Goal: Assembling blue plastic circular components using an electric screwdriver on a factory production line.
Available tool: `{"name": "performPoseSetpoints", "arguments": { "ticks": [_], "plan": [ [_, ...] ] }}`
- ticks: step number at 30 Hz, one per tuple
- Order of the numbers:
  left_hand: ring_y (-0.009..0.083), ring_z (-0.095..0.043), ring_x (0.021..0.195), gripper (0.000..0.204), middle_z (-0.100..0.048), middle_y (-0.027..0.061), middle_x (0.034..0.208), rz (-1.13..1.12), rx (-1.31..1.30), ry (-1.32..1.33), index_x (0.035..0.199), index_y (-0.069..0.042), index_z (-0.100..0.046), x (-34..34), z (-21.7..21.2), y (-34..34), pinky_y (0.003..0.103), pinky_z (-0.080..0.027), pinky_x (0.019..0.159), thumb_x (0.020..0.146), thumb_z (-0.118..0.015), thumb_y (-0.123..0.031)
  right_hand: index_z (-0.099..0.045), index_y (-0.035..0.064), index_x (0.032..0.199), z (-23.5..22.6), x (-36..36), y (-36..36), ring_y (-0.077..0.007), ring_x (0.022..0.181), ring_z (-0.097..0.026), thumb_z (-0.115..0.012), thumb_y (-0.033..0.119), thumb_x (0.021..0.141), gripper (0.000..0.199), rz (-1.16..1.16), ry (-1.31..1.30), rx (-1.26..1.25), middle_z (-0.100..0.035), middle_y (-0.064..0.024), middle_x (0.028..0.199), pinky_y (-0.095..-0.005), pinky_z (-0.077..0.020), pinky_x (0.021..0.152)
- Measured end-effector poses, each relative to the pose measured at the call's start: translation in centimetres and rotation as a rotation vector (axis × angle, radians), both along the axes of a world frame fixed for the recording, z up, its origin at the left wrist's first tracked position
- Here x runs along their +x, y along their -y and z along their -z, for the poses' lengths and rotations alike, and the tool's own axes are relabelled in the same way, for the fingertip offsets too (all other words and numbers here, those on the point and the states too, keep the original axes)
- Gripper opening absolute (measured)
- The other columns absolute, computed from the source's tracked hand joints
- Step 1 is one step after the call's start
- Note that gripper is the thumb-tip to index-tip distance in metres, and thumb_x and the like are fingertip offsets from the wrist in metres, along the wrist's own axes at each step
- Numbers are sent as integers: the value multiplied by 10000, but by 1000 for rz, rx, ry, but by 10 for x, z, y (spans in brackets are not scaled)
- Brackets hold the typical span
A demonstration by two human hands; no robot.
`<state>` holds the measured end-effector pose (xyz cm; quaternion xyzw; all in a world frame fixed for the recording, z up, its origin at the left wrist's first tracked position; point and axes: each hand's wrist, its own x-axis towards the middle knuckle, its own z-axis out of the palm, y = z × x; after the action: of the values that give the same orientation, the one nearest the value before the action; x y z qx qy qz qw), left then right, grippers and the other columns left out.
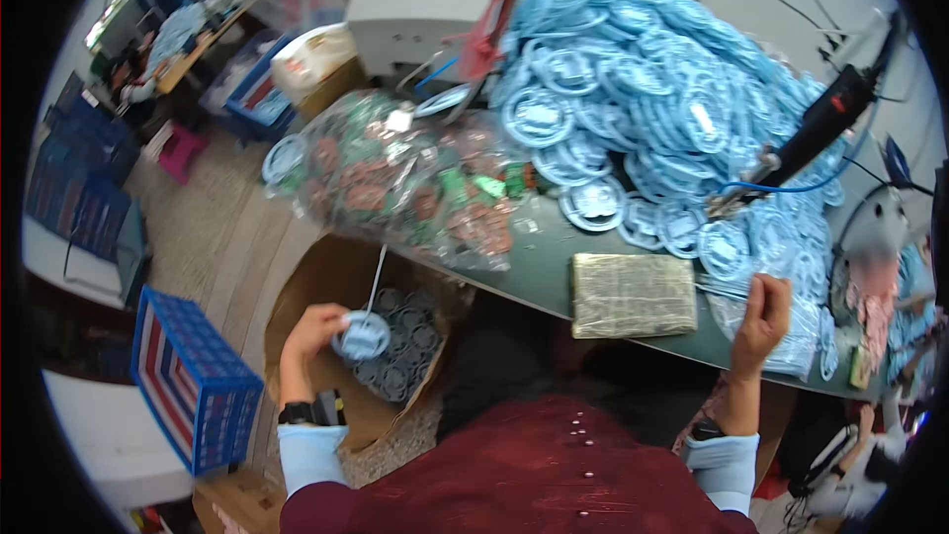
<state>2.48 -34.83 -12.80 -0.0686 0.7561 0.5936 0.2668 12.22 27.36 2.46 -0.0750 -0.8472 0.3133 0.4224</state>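
Observation:
My left hand [318,329] pinches a light blue round plastic piece [362,336] by its edge, with a thin pale strip [377,279] rising from it. The piece is above an open cardboard box [297,287] holding many grey round parts [403,346]. At the table's right front edge, my right hand [759,326] is raised with its fingers pressed together; whatever they may hold is too small to make out. Beside that hand lie a clear plastic bag [791,351] and a block wrapped in shiny tan film [634,295]. A large heap of light blue round pieces [682,119] covers the table beyond.
Plastic bags of green and copper-coloured parts [395,178] lie along the table's left edge. A pale machine [430,0] stands behind them. A black tool [830,119] hangs over the heap at right. On the floor at left is a blue crate [203,386]. Another person [880,435] is at far right.

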Motion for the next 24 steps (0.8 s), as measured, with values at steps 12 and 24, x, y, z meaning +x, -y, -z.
{"name": "performPoseSetpoints", "arguments": {
  "ticks": [12, 24],
  "plan": [
    [293, -672, 785, 132, -684, 178, 818, -338, -701, -331, 928, 22, -682, 20, 121, -23, 382, -515, 732, 808, -639, -13, -629, 56, 936, 19, -45, 60, -293, 708, -621, -666, 135, 851, 121, -237, 381, 153, -603, -106, 846, -385, -478, 607],
    [283, -654, 692, 188, -659, 133, 813, 146, -190, -1203, 944, -26, -669, -7, -105, -250, 340, -515, 606, 770, -688, 43, -599, 15, 970, 59, -155, 34, -372, 824, -667, -807, 207, 675, 409, -165, 906, 525, -569, -202, 1071, -458, -549, 716]
  ]
}}
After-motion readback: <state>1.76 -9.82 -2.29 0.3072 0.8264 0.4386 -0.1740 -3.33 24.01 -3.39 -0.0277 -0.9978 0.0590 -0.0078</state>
